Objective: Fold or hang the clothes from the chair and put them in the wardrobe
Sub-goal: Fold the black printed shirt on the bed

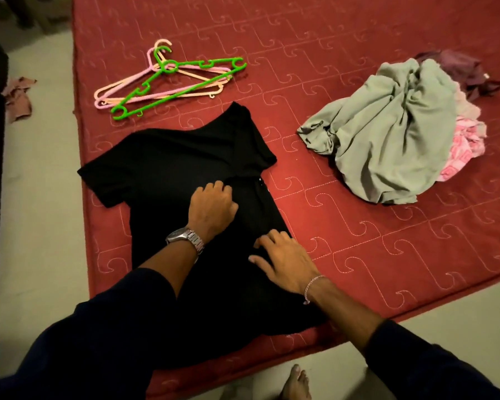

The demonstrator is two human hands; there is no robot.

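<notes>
1. Two hands work on one black T-shirt, which lies spread on the red bed near its front corner, with the hem end toward the person and one sleeve already turned in over the body on the right side.
2. The left hand sits on the middle of the shirt with its fingers curled under; it seems to pinch or bunch the cloth there, though the dark fabric hides exactly what the fingertips have.
3. The right hand lies flat with fingers spread and straight, pressing the right edge of the shirt against the bed; it holds nothing.
4. My judgement is that the shirt is light, thin and limp: it will not keep a shape by itself, it sags from any single grip, and it slides little on the quilted cover.
5. The best hold is at two points at once, such as a shoulder seam and the hem on the same side, so the fold line stays straight.
6. Smoothing with a flat palm suits it better than tugging, which would drag the folded sleeve out.
7. Well apart to the right, a crumpled pile of clothes waits; the hangers lie beyond the shirt.
</notes>
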